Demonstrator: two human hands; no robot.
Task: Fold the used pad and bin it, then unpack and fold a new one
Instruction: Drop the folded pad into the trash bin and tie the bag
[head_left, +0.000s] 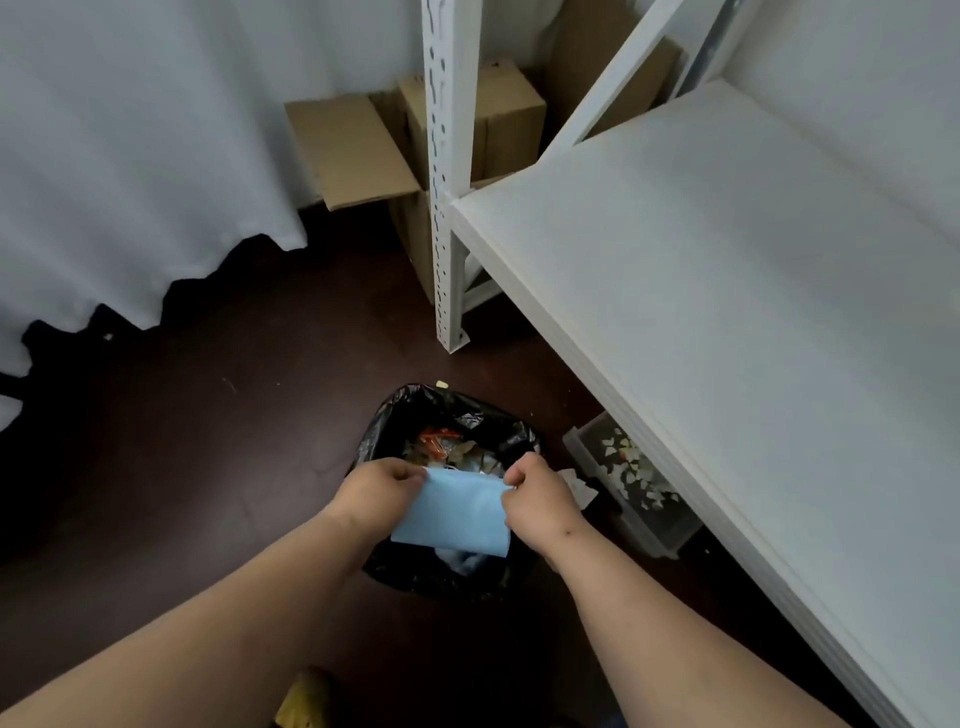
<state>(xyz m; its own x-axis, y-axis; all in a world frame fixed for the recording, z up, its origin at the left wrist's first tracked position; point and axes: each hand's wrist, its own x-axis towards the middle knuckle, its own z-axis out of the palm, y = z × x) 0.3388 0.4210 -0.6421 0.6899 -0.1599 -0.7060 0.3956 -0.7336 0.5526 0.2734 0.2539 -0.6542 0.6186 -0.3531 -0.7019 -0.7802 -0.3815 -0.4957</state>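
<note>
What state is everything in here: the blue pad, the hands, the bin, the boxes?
blue pad: folded flat, held over the bin by its top corners
left hand: pinches the pad's left corner
right hand: pinches the pad's right corner
bin: open, black liner, rubbish inside
cardboard box: flap open
clear tub: under the shelf, holds white scraps
shelf: bare where visible
</note>
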